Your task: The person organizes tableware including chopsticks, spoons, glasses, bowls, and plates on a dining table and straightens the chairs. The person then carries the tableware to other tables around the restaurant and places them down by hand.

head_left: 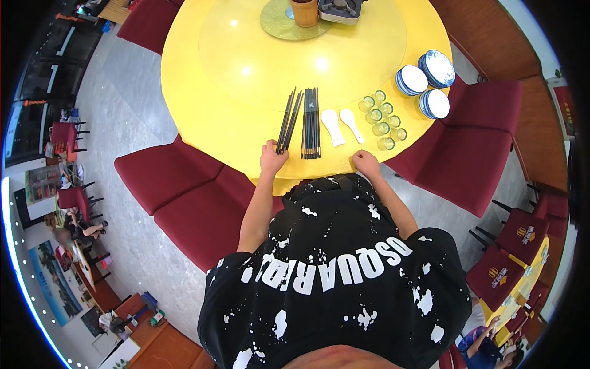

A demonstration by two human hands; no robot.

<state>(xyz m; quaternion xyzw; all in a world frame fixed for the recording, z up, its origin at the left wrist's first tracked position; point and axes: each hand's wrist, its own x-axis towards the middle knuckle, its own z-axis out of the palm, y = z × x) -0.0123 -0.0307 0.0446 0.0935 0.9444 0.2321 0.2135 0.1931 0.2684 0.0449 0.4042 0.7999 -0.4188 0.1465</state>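
Observation:
At the near edge of the round yellow table (pixel 203 126), my left hand (pixel 273 158) closes its fingers round the lower ends of several black chopsticks (pixel 289 122). Just right of them lies a tight row of more black chopsticks (pixel 311 123). My right hand (pixel 365 163) rests curled on the table edge, with nothing visible in it. Above that hand lie two white spoons (pixel 332 127) (pixel 352 126). Beyond the spoons stand several small greenish glasses (pixel 380 128) in two slanting rows.
Stacks of blue-and-white dishes (pixel 437 69) stand at the table's right edge. A wooden pot (pixel 305 12) and portable stove (pixel 340 11) are at the far side. Dark red chairs (pixel 184 178) (pixel 461 147) flank me. Other people are in the background.

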